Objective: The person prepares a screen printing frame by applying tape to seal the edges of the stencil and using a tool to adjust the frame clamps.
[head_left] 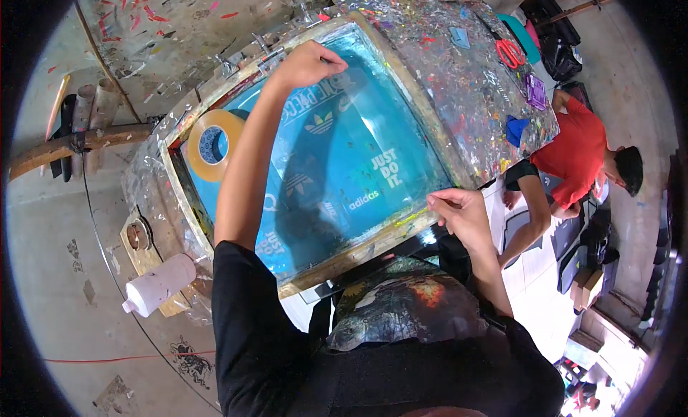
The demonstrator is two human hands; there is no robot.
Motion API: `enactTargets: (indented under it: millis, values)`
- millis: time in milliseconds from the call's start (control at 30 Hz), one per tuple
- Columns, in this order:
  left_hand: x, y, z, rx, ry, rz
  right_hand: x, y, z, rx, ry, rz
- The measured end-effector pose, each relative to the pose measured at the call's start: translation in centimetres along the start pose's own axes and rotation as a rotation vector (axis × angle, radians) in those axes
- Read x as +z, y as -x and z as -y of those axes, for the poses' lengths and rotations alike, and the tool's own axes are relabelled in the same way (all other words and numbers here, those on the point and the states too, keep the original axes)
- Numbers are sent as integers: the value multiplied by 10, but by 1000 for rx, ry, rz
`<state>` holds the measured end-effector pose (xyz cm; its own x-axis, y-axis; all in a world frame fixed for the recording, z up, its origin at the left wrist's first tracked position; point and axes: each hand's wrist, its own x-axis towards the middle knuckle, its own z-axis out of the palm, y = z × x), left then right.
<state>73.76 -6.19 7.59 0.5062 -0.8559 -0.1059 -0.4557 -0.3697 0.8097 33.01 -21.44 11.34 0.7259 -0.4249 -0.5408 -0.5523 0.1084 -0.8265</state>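
From the head view, looking down on a paint-spattered bench (473,94) carrying a wood-framed printing screen (337,166) with a bright blue-green mesh bearing pale logo shapes. Left hand (309,62) stretched out to the far edge of the screen, fingers curled and pressed against the frame's upper rail; whether anything thin is pinched there cannot be told. Right hand (462,213) down at the near right corner of the frame, fingertips drawn together and touching the frame edge, apparently nipping something small and thin, too fine to make out. Roll of tan packing tape (213,145) lying flat on the mesh at the screen's left end, just beside the left forearm. White plastic squeeze bottle (159,284) lying on its side at the bench's near left corner, well apart from both hands. Red-handled scissors (510,53) resting on the far right stretch of the bench, near a purple card (536,91) and a blue scrap (514,129). Off to the right, beyond the bench, another person in a red shirt (577,155) bent over work on the floor.
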Motion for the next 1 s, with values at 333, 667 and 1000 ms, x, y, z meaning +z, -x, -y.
enactTargets:
  millis: [333, 667, 1000]
  values:
    - [25, 10, 9, -19, -133, -227, 6, -11, -6, -159, 238, -45]
    - [29, 13, 8, -37, -184, -257, 10, -12, 1, -183, 406, -65]
    - [35, 10, 3, -78, -202, -243, 16, -12, 5, -258, 686, -142]
